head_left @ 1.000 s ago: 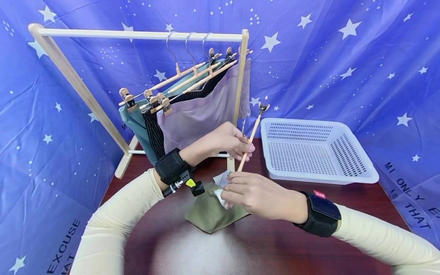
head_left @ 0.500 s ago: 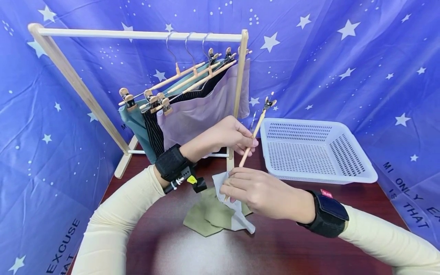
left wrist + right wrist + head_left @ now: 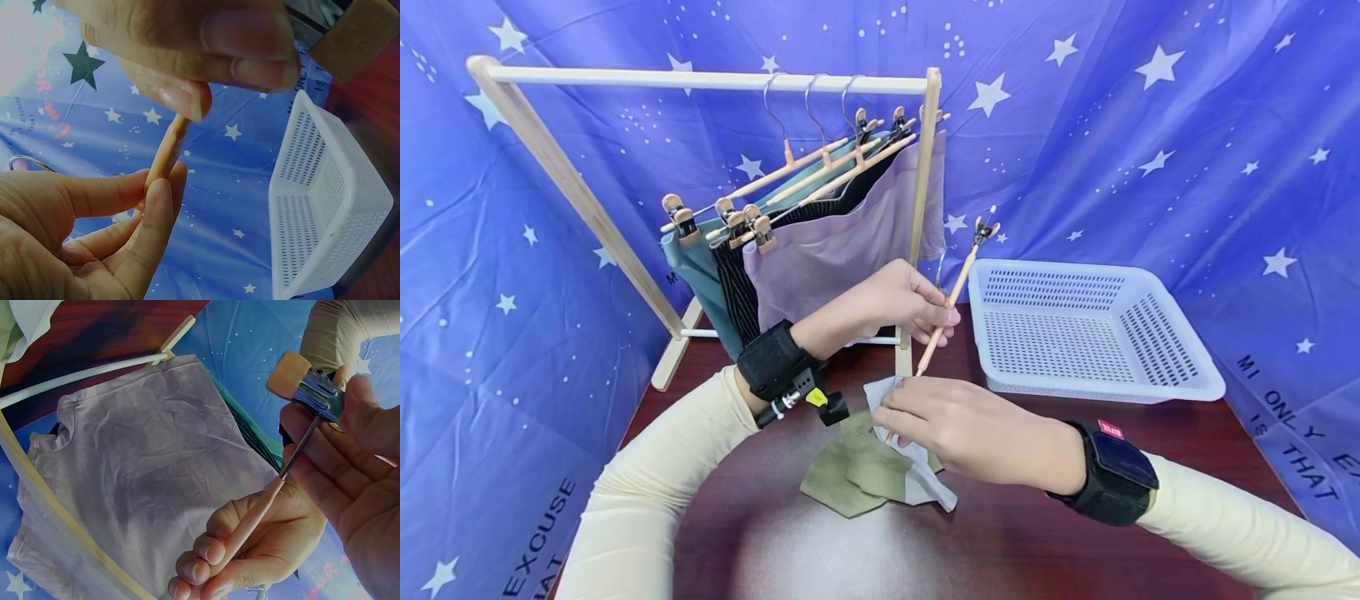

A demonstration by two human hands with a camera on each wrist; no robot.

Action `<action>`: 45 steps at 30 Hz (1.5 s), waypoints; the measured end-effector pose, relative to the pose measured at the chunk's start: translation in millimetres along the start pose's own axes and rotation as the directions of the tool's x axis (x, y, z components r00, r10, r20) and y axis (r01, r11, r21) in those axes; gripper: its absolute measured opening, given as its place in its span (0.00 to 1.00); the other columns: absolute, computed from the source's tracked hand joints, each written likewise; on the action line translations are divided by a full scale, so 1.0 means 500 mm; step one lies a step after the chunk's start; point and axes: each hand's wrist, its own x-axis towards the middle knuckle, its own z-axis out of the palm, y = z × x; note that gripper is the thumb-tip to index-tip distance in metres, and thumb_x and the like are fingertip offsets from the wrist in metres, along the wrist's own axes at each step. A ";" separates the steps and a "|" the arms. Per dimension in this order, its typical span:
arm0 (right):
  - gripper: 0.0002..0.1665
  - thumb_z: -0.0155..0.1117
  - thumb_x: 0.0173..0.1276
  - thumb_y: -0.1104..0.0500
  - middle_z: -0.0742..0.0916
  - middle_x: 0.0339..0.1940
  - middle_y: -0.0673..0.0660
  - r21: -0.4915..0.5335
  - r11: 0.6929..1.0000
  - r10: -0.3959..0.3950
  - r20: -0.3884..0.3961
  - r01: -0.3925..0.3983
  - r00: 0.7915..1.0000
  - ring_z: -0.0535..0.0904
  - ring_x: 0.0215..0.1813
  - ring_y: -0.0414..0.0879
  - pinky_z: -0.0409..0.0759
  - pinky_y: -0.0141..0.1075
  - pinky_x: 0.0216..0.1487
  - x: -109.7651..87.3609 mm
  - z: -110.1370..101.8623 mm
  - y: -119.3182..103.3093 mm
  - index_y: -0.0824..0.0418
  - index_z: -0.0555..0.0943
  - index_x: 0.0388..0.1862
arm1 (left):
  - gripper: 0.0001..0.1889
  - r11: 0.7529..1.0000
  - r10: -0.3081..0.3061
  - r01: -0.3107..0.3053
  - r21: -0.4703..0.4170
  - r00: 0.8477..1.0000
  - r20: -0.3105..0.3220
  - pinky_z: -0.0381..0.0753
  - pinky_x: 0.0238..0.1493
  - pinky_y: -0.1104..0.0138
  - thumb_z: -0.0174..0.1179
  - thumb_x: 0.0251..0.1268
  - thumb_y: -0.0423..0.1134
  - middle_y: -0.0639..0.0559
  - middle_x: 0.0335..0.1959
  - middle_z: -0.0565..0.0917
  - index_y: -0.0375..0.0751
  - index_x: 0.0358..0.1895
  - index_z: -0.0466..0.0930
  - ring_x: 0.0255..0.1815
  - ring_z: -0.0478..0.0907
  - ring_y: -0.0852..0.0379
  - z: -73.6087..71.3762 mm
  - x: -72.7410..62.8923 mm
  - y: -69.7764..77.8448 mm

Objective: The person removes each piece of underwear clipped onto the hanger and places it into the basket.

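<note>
My left hand (image 3: 917, 308) grips the wooden bar of a clip hanger (image 3: 953, 292), thumb and fingers wrapped around it in the right wrist view. The hanger slants, its far clip (image 3: 983, 232) up and away, its metal hook just behind the left fingers. Around the near clip (image 3: 306, 384) are the thumb and fingers of my right hand (image 3: 951, 425); no cloth sits in that clip. Below the right hand, an olive-green cloth (image 3: 850, 475) with whitish parts lies crumpled on the table, partly hidden by the fingers.
A wooden rack (image 3: 715, 77) stands at the back left. On it hang three clip hangers bearing a teal, a black striped and a lilac garment (image 3: 827, 258). To the right, a white perforated basket (image 3: 1097, 333) sits on the dark red table (image 3: 1037, 533). A starry blue curtain surrounds it.
The whitish part of the cloth, bunched at the right fingers one second ago, has been let go and spread onto the table. The hanger has shifted slightly right.
</note>
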 end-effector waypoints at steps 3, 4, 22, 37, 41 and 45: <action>0.35 0.70 0.39 0.79 0.83 0.40 0.49 -0.019 1.000 0.007 0.017 -0.006 1.000 0.81 0.47 0.42 0.81 0.33 0.54 -0.001 0.002 -0.001 0.64 0.81 0.52 | 0.10 1.000 -0.006 0.006 -0.002 1.000 -0.006 0.90 0.40 0.59 0.66 0.68 0.30 0.38 0.28 0.89 0.23 0.45 0.86 0.33 0.90 0.45 0.000 -0.001 -0.003; 0.34 0.71 0.41 0.78 0.83 0.40 0.49 -0.025 1.000 0.010 0.020 -0.010 1.000 0.81 0.47 0.42 0.81 0.33 0.54 0.000 0.002 -0.001 0.64 0.81 0.52 | 0.10 1.000 -0.009 0.009 -0.001 1.000 -0.008 0.89 0.41 0.58 0.66 0.68 0.30 0.36 0.30 0.89 0.23 0.45 0.87 0.33 0.90 0.45 0.000 -0.002 -0.004; 0.16 0.59 0.79 0.56 0.87 0.51 0.55 0.017 0.997 0.073 -0.141 -0.072 0.987 0.83 0.53 0.51 0.82 0.41 0.57 -0.015 -0.024 0.023 0.62 0.82 0.57 | 0.11 0.999 0.011 -0.013 -0.049 0.999 -0.041 0.90 0.35 0.62 0.66 0.67 0.29 0.41 0.25 0.88 0.20 0.45 0.85 0.23 0.86 0.60 -0.015 -0.005 -0.045; 0.24 0.50 0.83 0.48 0.89 0.44 0.55 0.105 0.958 0.283 -0.203 -0.267 0.937 0.85 0.47 0.49 0.83 0.44 0.49 -0.055 -0.036 0.058 0.62 0.87 0.50 | 0.10 0.995 0.027 -0.035 -0.093 0.996 -0.087 0.89 0.34 0.66 0.65 0.66 0.27 0.47 0.25 0.88 0.21 0.45 0.85 0.25 0.85 0.59 -0.027 -0.019 -0.074; 0.19 0.56 0.80 0.48 0.89 0.41 0.52 0.108 0.937 0.346 -0.169 -0.332 0.923 0.85 0.44 0.47 0.84 0.44 0.47 -0.077 -0.012 0.062 0.59 0.88 0.48 | 0.09 0.994 0.023 -0.033 -0.107 0.995 -0.095 0.88 0.33 0.68 0.65 0.66 0.28 0.47 0.25 0.88 0.21 0.44 0.85 0.28 0.86 0.60 -0.031 -0.021 -0.082; 0.10 0.67 0.73 0.54 0.90 0.40 0.50 0.150 0.910 0.403 -0.094 -0.387 0.910 0.86 0.44 0.45 0.84 0.42 0.48 -0.095 0.025 0.063 0.58 0.88 0.47 | 0.09 0.992 0.024 -0.037 -0.125 0.995 -0.101 0.88 0.33 0.68 0.65 0.67 0.28 0.48 0.25 0.88 0.22 0.44 0.85 0.28 0.86 0.61 -0.039 -0.026 -0.092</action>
